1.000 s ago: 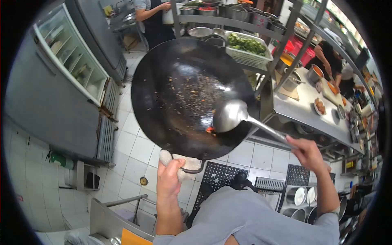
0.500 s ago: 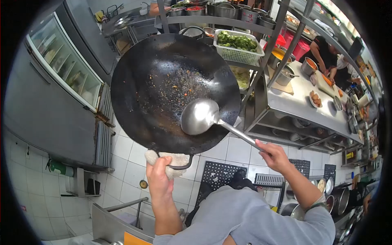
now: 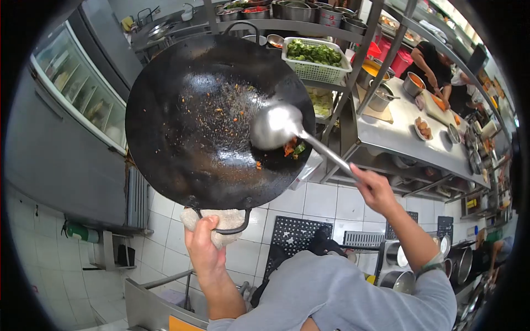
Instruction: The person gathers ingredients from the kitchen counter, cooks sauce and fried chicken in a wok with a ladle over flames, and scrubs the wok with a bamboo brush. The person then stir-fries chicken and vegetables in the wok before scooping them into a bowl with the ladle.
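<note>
A big dark wok (image 3: 204, 121) is held up in front of me, its inside dotted with small food bits. My left hand (image 3: 205, 243) is closed around its near handle (image 3: 245, 220) through a folded beige cloth (image 3: 223, 220). My right hand (image 3: 375, 190) grips the end of a long metal ladle (image 3: 276, 127). The ladle's bowl is inside the wok at the right, and orange and green food scraps (image 3: 292, 148) lie beside it, against the dark surface.
Broccoli fills a white basket (image 3: 317, 60) on the shelf behind the wok. At the right, a person (image 3: 425, 69) works at a steel table (image 3: 397, 135) with pots and food. A tall fridge (image 3: 77, 88) stands left; a black mat (image 3: 298, 234) lies on the tiles.
The wok and my left hand have shifted left in view. My right hand and the ladle have also moved left, and more orange and green scraps show by the ladle's bowl.
</note>
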Demonstrator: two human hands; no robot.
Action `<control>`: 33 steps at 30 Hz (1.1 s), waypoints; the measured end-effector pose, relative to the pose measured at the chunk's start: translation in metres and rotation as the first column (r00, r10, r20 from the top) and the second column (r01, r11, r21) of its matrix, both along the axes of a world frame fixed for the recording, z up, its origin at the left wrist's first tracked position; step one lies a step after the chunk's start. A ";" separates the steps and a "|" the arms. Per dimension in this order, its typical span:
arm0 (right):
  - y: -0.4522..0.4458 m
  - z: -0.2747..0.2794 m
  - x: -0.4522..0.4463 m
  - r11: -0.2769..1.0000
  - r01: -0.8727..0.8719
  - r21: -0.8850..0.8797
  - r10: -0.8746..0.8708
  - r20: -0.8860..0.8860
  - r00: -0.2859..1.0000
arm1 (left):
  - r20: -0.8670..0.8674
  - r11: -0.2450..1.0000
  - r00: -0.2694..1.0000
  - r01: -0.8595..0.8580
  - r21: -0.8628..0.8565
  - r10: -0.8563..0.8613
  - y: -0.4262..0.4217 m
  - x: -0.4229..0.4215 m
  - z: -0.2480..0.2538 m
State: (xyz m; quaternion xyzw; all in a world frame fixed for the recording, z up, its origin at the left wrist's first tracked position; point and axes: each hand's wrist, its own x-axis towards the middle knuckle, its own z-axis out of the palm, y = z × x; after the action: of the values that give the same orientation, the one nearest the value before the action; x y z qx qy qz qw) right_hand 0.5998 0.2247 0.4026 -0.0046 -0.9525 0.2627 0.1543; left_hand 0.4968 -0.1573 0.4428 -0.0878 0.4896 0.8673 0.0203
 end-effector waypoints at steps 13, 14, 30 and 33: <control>0.033 0.047 -0.005 0.975 -0.158 0.158 0.144 0.098 0.985 | 0.025 0.998 0.998 -0.064 0.003 0.064 -0.004 -0.004 0.005; 0.046 0.052 -0.003 0.967 -0.159 0.198 0.134 0.133 0.982 | 0.029 0.998 0.997 -0.067 -0.005 0.067 -0.003 -0.005 0.006; -0.008 0.004 -0.033 0.999 -0.021 0.043 0.030 -0.204 0.979 | -0.202 0.977 0.965 -0.192 -0.096 0.170 0.009 -0.088 0.057; -0.058 -0.047 -0.016 0.732 0.164 -0.661 0.054 0.296 0.954 | -0.244 0.949 0.959 -0.205 -0.241 0.145 0.018 -0.194 0.012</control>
State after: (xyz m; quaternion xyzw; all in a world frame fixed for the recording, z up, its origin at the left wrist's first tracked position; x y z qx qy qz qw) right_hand 0.5835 0.1669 0.3558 -0.1282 -0.8020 0.5834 0.0058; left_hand 0.3027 -0.1391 0.4551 -0.0349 0.5902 0.7969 -0.1240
